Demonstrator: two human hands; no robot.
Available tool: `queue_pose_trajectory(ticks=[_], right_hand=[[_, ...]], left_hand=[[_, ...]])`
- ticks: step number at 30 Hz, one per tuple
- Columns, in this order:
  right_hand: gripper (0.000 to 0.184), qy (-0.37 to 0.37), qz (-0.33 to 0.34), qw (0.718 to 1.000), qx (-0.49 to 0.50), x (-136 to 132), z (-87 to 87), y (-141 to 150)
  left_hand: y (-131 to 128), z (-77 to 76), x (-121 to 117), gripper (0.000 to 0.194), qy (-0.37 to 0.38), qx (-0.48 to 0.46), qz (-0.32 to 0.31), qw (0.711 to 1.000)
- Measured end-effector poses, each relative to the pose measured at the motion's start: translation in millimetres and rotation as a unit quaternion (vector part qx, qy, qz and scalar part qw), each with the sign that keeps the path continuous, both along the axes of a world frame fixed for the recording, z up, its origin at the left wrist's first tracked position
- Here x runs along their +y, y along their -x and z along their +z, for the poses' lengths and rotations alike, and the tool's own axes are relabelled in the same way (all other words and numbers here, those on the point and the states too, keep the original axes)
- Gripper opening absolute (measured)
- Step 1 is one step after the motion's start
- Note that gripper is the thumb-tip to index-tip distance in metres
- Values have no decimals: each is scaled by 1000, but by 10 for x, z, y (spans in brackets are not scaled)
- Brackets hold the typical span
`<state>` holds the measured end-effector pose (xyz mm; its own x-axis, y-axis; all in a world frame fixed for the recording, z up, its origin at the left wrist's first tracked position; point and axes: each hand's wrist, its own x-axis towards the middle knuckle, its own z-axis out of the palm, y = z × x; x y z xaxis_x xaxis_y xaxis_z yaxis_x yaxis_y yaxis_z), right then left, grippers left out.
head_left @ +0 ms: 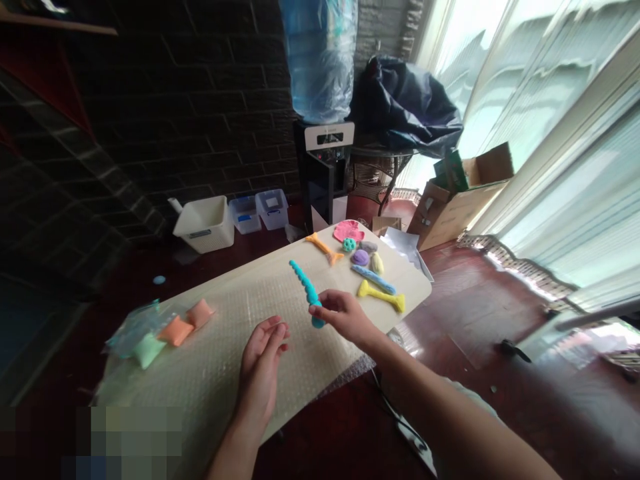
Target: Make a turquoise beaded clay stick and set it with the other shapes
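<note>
My right hand (341, 313) grips the thick lower end of a turquoise piece of modelling clay (306, 285). This piece is long, made of rounded lumps, and tapers to a thin tip pointing up and left above the table (220, 347). To its left is my left hand (266, 340), loosely curled, with no object visible in it. Beyond my right hand lie shaped clay pieces: a yellow bone shape (381, 297), a blue roll (374, 279), an orange bone shape (325, 249), a purple dome (360, 257), a pale yellow lump (377, 263) and a flat pink piece (349, 231).
Orange packets (175, 331), a green packet (147, 349) and a clear plastic bag (133, 328) lie at the table's left. On the floor behind are a white basket (205, 227), clear bins (273, 209), a water dispenser (327, 167) and a cardboard box (455, 207).
</note>
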<state>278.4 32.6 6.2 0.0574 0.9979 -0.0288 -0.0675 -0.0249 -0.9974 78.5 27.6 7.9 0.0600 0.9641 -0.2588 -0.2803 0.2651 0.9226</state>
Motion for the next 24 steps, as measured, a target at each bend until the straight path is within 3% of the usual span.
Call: queue_pose_trajectory(ticks=[6, 9, 17, 24], right_hand=[[49, -2, -123, 990, -75, -161, -76, -666], [51, 4, -150, 985, -89, -283, -111, -877], [55, 20, -113, 991, -65, -432, -85, -787], [49, 36, -157, 977, -138, -424, -152, -986]], left_hand=[[134, 42, -43, 53, 13, 3, -3, 1000], [190, 45, -88, 52, 8, 24, -15, 1000], [-113, -40, -215, 53, -2, 66, -133, 989], [-414, -66, -190, 51, 3, 54, -144, 988]])
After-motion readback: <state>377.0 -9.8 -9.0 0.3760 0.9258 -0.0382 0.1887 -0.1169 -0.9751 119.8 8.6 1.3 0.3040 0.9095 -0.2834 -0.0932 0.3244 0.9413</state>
